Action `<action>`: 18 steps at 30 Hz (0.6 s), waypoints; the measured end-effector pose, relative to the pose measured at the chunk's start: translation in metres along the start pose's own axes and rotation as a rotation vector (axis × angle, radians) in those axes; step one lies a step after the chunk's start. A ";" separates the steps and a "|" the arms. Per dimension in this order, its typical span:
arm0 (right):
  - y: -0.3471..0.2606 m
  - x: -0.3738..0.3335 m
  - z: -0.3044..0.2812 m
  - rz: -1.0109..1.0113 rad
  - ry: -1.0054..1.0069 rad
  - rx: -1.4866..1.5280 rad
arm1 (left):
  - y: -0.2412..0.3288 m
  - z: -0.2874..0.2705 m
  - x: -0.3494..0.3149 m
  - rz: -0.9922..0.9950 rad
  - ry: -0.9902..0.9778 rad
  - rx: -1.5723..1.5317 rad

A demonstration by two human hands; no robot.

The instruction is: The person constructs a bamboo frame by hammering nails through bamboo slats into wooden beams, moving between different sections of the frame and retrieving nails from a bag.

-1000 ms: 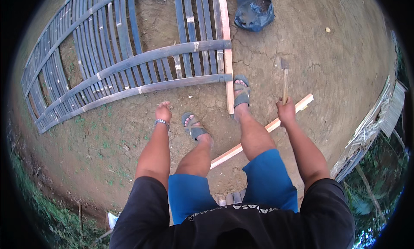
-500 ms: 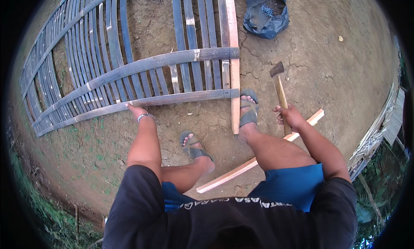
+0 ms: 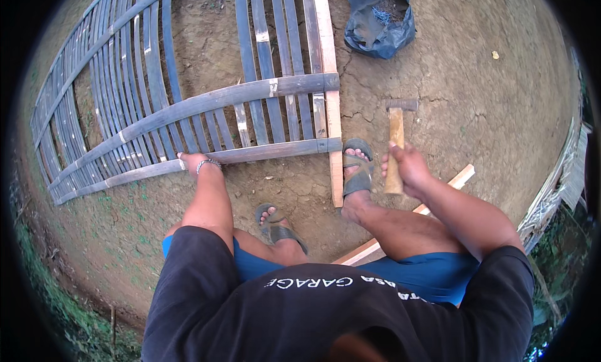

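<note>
A large panel of grey bamboo slats (image 3: 188,99) lies flat on the bare earth in front of me. My left hand (image 3: 191,161), a bracelet on its wrist, rests on the panel's near cross slat (image 3: 250,155). My right hand (image 3: 407,168) grips the wooden handle of a hammer (image 3: 395,136), head pointing away, held above the ground to the right of the panel. A pale wooden batten (image 3: 330,93) runs along the panel's right edge. My right foot in a grey sandal (image 3: 358,171) is beside that batten's near end.
A dark plastic bag (image 3: 379,24) lies on the ground beyond the hammer. Another pale wooden strip (image 3: 460,174) lies under my right leg. Cracked dry soil surrounds the panel, with grass at the lower left and stacked material at the right edge (image 3: 563,174).
I have bent down further toward the panel. My left hand moved forward onto the near cross slat. The hammer in my right hand shifted a little left, staying above the ground.
</note>
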State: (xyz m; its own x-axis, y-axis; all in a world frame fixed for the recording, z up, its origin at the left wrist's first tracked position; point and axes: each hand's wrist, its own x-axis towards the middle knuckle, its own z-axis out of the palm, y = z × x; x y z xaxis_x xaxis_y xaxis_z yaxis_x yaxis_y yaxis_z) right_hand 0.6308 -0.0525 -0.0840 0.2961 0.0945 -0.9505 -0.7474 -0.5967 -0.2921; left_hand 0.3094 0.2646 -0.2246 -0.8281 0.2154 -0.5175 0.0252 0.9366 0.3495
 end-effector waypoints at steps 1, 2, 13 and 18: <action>0.008 -0.006 0.011 0.016 0.032 0.040 | 0.000 0.000 0.002 0.001 0.013 0.018; 0.019 -0.010 0.020 0.046 0.000 0.041 | -0.001 0.000 0.004 0.003 0.025 0.036; 0.036 -0.023 0.071 0.092 0.009 0.166 | -0.003 0.005 0.010 -0.002 0.054 0.107; 0.039 -0.013 0.074 0.275 -0.207 0.143 | -0.003 0.008 0.012 0.021 0.022 0.106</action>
State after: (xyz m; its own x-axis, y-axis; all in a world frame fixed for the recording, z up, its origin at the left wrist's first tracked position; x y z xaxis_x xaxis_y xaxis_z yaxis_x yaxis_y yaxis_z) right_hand 0.5534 -0.0180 -0.0908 -0.0428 0.1143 -0.9925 -0.8619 -0.5066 -0.0212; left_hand 0.3041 0.2666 -0.2382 -0.8389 0.2305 -0.4930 0.1009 0.9561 0.2752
